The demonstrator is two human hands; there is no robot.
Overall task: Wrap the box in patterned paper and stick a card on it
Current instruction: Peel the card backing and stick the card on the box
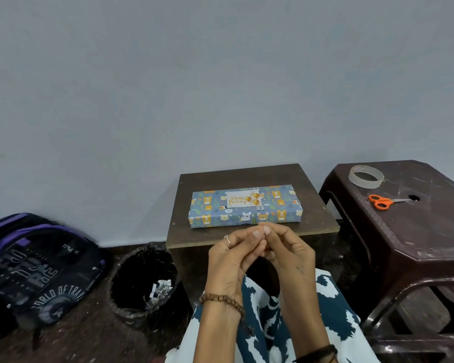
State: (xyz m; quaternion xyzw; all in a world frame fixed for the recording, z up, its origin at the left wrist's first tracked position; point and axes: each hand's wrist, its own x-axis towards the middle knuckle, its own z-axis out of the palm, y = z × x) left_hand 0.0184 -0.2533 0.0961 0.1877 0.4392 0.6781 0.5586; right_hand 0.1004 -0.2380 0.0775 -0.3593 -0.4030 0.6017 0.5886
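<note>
The left hand and the right hand are meeting fingertip to fingertip, each grip narrow; I cannot tell if they are pinching anything. Just beyond them the wrapped box is lying flat on the small table, with a "Happy Birthday" card sitting on its top.

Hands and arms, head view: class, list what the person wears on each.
Left hand: a thin ring on one finger, a brown beaded bracelet at the wrist. Right hand: a dark band on the forearm. Both forearms bare, no sleeves.
</note>
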